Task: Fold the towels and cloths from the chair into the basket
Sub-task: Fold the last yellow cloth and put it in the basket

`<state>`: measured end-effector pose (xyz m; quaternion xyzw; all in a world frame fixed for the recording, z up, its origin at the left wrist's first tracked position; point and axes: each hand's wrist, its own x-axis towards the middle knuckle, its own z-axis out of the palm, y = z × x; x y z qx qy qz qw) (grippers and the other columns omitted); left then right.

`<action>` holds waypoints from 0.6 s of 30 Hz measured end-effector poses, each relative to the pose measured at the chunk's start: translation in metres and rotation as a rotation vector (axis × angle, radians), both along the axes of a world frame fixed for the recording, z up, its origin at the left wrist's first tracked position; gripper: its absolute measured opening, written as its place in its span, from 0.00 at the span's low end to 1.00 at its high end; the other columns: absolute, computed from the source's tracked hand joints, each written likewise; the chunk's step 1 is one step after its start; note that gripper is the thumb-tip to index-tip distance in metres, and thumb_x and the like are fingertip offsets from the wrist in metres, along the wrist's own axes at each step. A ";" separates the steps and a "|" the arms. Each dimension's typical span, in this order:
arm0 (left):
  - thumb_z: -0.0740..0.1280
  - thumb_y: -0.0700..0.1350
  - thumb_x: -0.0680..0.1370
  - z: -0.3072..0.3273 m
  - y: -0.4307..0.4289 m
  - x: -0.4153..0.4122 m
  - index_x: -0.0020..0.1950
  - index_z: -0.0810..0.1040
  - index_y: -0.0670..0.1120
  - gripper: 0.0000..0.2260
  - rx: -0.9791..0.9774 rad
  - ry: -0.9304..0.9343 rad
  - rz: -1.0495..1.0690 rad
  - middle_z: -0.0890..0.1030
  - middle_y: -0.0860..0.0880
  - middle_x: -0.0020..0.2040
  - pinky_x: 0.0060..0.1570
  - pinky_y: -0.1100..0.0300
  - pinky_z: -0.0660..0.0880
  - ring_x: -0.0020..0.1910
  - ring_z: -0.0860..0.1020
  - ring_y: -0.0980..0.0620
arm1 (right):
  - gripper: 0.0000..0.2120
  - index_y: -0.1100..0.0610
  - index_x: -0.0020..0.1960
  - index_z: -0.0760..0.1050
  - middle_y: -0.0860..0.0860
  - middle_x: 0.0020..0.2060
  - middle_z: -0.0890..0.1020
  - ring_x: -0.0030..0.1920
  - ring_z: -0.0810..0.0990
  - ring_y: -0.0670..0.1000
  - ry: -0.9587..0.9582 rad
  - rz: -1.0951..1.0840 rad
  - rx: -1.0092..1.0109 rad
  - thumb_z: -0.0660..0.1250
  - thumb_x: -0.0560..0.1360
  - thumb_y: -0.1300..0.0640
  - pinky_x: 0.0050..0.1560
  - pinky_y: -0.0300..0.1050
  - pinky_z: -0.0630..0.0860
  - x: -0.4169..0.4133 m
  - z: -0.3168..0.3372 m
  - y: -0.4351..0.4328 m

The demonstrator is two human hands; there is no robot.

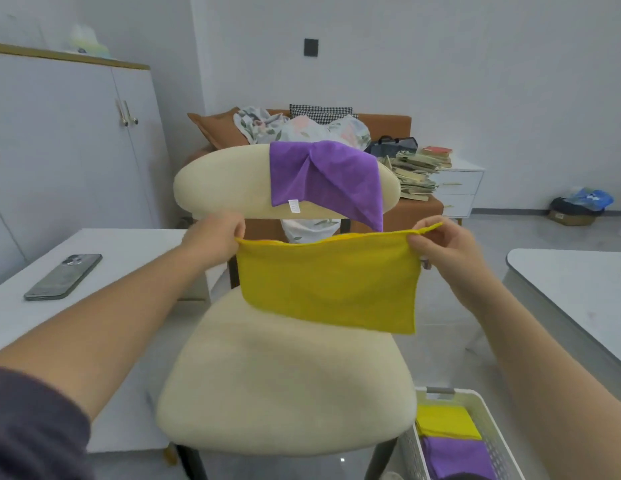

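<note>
A yellow cloth (328,285), folded in half, hangs in the air above the seat of a cream chair (285,382). My left hand (215,239) pinches its top left corner and my right hand (440,249) pinches its top right corner. A purple cloth (324,178) is draped over the chair's backrest. At the bottom right stands a white basket (489,420) holding a folded yellow cloth (447,422) and a folded purple cloth (458,457).
A white table (59,327) on the left carries a phone (63,277). Another white table (579,285) is on the right. Behind the chair are a brown sofa (385,123) with bedding, a stack of books (420,171) and a white cabinet (70,140).
</note>
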<state>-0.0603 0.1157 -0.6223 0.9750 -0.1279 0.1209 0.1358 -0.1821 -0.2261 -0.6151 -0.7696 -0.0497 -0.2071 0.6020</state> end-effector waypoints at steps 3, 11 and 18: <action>0.60 0.33 0.73 -0.009 -0.018 0.029 0.40 0.69 0.46 0.08 0.077 -0.089 0.045 0.71 0.46 0.45 0.37 0.54 0.67 0.44 0.73 0.43 | 0.11 0.55 0.41 0.76 0.46 0.30 0.76 0.31 0.72 0.43 -0.042 0.182 -0.078 0.68 0.74 0.70 0.31 0.35 0.69 -0.008 0.002 0.012; 0.58 0.37 0.79 -0.140 -0.022 0.033 0.57 0.74 0.44 0.09 0.371 0.067 0.135 0.74 0.43 0.53 0.41 0.52 0.71 0.50 0.78 0.41 | 0.05 0.54 0.45 0.79 0.46 0.39 0.78 0.41 0.76 0.44 0.232 0.540 -0.587 0.70 0.71 0.61 0.43 0.37 0.73 -0.018 -0.128 0.102; 0.59 0.40 0.76 -0.167 -0.024 -0.013 0.49 0.73 0.47 0.05 -0.019 0.030 0.092 0.75 0.46 0.52 0.50 0.49 0.71 0.54 0.73 0.43 | 0.10 0.48 0.52 0.78 0.45 0.48 0.82 0.47 0.80 0.43 0.494 0.755 -0.505 0.74 0.73 0.53 0.47 0.35 0.74 -0.004 -0.147 0.111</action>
